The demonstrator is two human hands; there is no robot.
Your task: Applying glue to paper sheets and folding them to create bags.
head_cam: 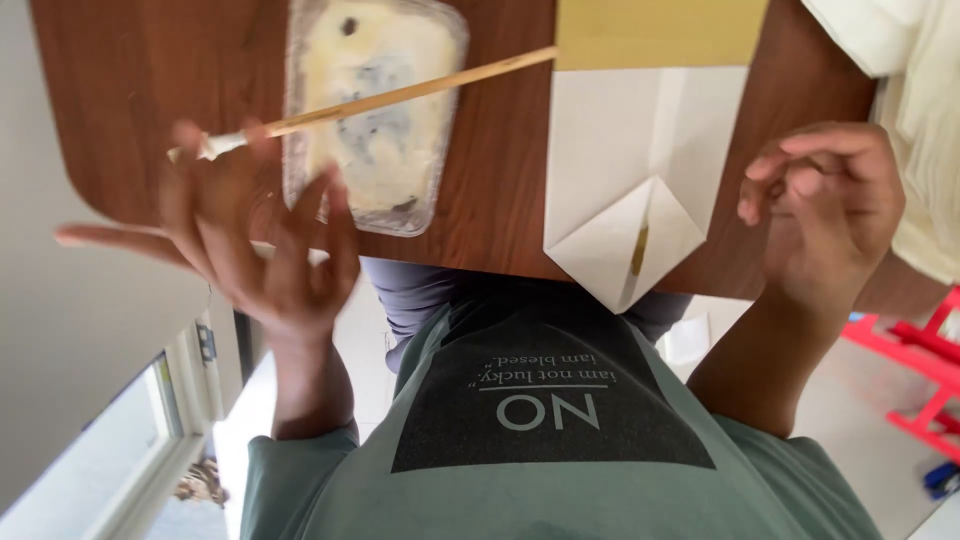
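My left hand (262,240) hovers, blurred, with fingers spread over the near left part of a brown wooden table (500,190). Its fingertips are next to the white tip of a long wooden stick brush (400,95), which lies across a clear plastic tub (375,110) smeared with whitish paste. My right hand (830,195) is at the table's right edge with fingers curled in and nothing in them. Just left of it lies a white folded paper (610,150) with a triangular flap pointing toward me.
A yellowish sheet (660,30) lies at the far edge, above the white paper. White cloth (925,120) is piled at the right. A red frame (930,370) stands on the floor at the right, and a window (130,440) is at the lower left.
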